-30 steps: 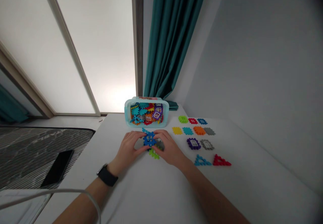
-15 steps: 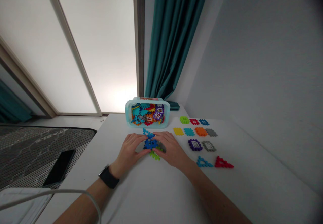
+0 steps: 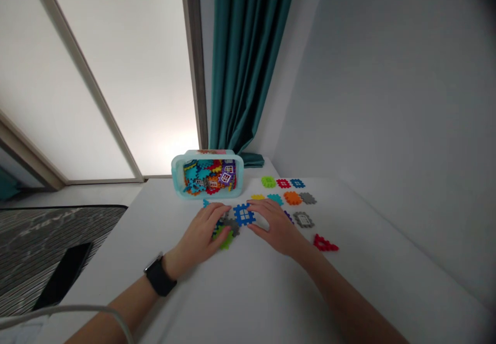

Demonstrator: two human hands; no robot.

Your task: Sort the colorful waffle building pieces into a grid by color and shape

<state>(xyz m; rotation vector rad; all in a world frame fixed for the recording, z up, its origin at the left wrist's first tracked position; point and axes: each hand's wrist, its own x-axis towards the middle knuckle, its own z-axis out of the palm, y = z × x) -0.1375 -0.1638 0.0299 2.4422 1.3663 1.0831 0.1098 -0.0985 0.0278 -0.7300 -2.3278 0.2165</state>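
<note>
My left hand (image 3: 201, 233) lies on the white table (image 3: 248, 292), its fingers curled over a grey tile (image 3: 233, 225) and a green tile (image 3: 225, 240). A blue square lattice tile (image 3: 243, 214) lies flat between both hands and touches the grey one. My right hand (image 3: 277, 225) reaches in from the right, with index finger and thumb at the blue tile's right edge. I cannot tell whether the tiles are locked together. A black watch (image 3: 157, 278) sits on my left wrist.
A pale blue box (image 3: 176, 178) full of coloured tiles stands behind the hands. Loose tiles lie in rows to the right, among them an orange tile (image 3: 292, 198), a grey window tile (image 3: 303, 219) and a red triangle (image 3: 324, 243). A dark phone (image 3: 64, 277) lies at left.
The view has swung right. The blue tile stood up between my fingers; now it lies flat, and my hands have drawn apart over the pieces.
</note>
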